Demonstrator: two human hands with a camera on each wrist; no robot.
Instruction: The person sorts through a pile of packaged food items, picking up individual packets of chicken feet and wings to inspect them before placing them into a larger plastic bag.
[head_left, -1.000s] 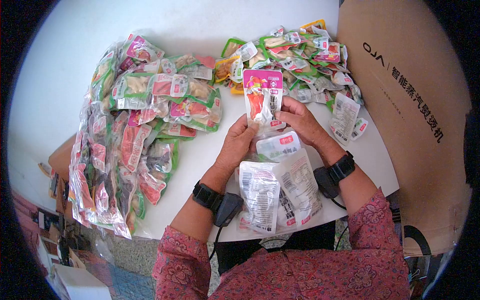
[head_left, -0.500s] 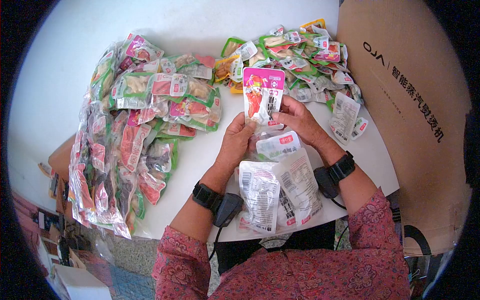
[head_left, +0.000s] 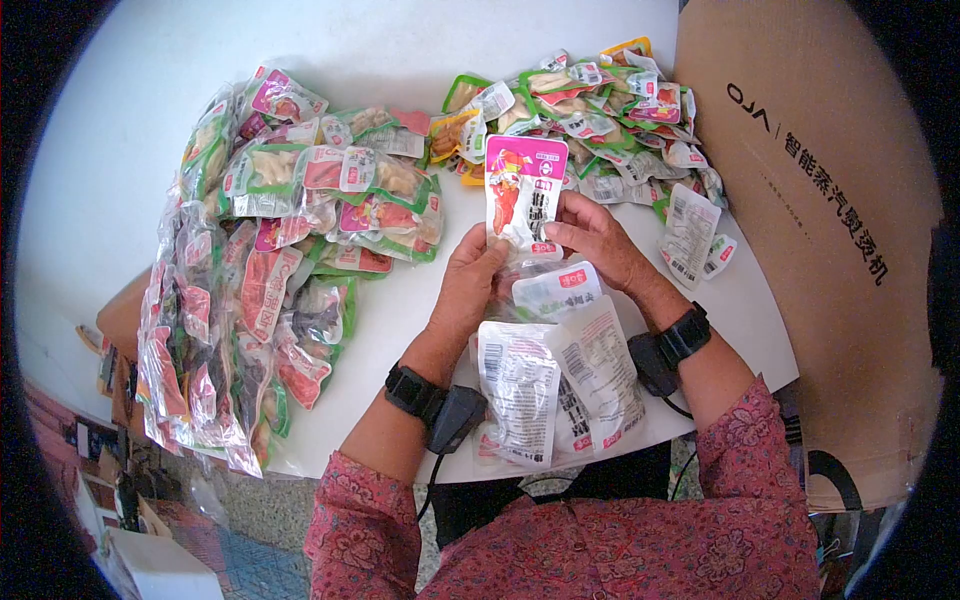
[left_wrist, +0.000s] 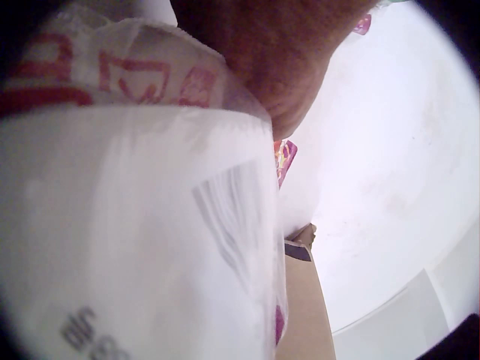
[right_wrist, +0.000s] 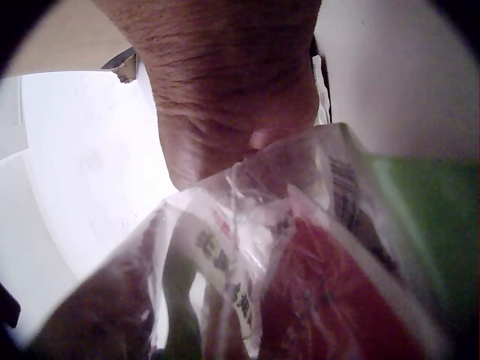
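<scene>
Both hands hold a magenta-and-white snack pouch [head_left: 526, 195] upright in the middle of the head view, its printed front facing me. My left hand [head_left: 467, 282] pinches its lower left corner. On the lower right side, my right hand [head_left: 600, 245] grips the edge with the thumb lying on the front. Just below the hands, a clear plastic bag holds several white pouches [head_left: 518, 390], printed backs showing. That bag's contents fill much of the left wrist view, where a barcoded white pouch [left_wrist: 135, 225] sits close to the camera below the hand.
A large clear bag [head_left: 265, 290] packed with snack pouches stands on the left of the white table [head_left: 400, 300]. Loose pouches [head_left: 585, 115] are heaped at the back right, with a white pouch [head_left: 690, 235] nearer. A tall cardboard box [head_left: 830, 260] borders the right side.
The pouch has shifted and flexed slightly in my hands, and the right thumb has slid a little left on its front. The bags and the heap have stayed in place.
</scene>
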